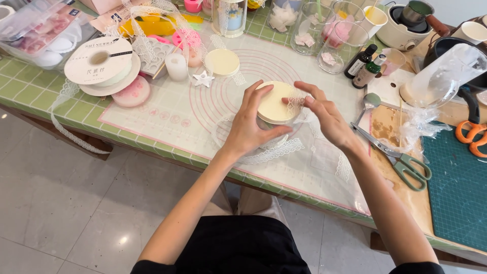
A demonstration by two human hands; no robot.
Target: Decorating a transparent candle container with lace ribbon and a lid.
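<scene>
Green-tiled table (30,86), cream round lid (274,104) between left hand (248,127), right hand (327,114)

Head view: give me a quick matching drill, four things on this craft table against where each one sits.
Things:
1. cream round candle
2. green-handled scissors
3. ribbon spool
4. white star

Places:
A. far left, on the green tiled table
B. between the left hand and the right hand
C. right of the right hand, on the brown board
D. on the mat, beyond the left hand

Pairs: 1-B, 2-C, 3-A, 4-D
</scene>
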